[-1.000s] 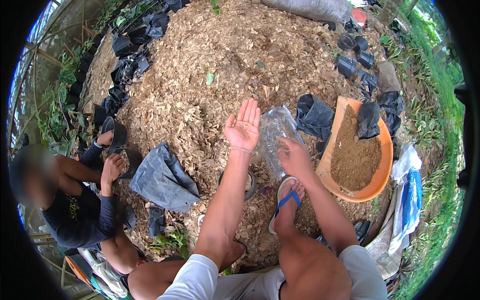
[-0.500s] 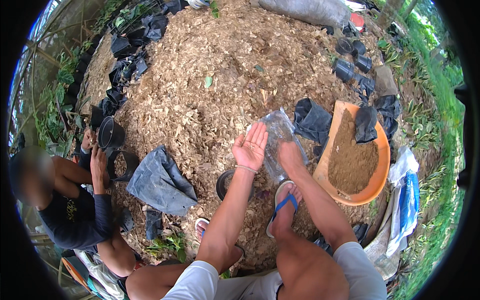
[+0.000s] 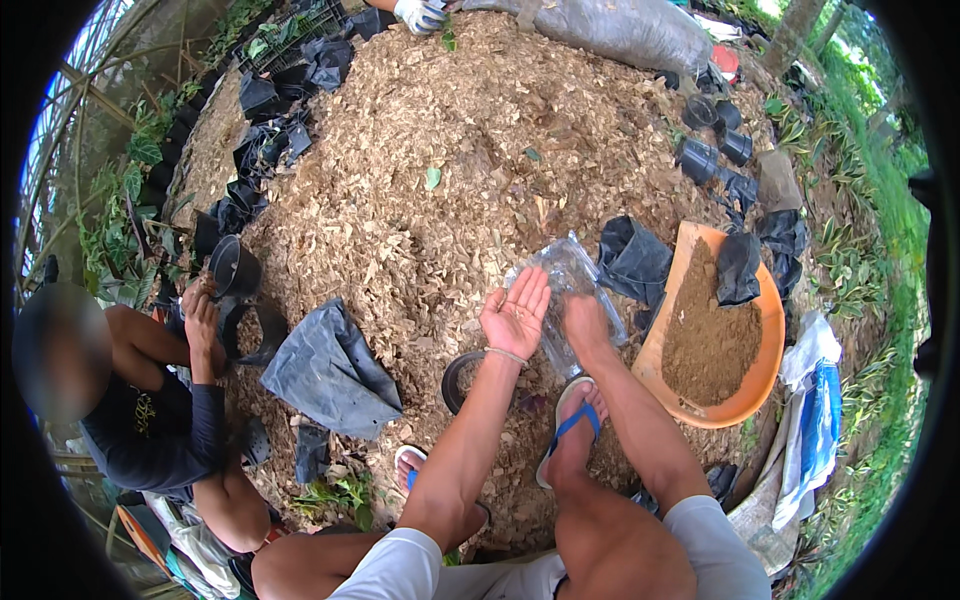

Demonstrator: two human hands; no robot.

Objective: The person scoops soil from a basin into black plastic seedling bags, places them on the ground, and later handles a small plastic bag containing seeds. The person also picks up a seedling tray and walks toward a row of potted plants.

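A pair of bare hands works over a carpet of dry brown litter [image 3: 430, 140], the job apparently under way but its extent hard to gauge. The left hand [image 3: 517, 312] lies palm up, fingers stretched and close together, a few small pale bits [image 3: 521, 311] resting loose on it. The right hand [image 3: 585, 325] reaches down at the transparent plastic container [image 3: 561, 262], its fingertips hidden; whether they grip anything cannot be told. Some bits, then, are already in the palm; how many are left is unclear, the container's contents being lost in glare.

The container lies under the right hand and just beyond the left fingers, which overlap its edge in this view. Its long axis runs away from the wearer, the far end leaning left, the near end close to the right foot [image 3: 575, 425]. Which end is its front cannot be told.

Right of the right hand, an orange scoop [image 3: 651, 366] holds brown soil [image 3: 712, 340], touched by neither hand. A round dark pot [image 3: 449, 384] sits beside the left wrist; well to the left, a co-worker [image 3: 205, 445] handles a black pot [image 3: 236, 268].
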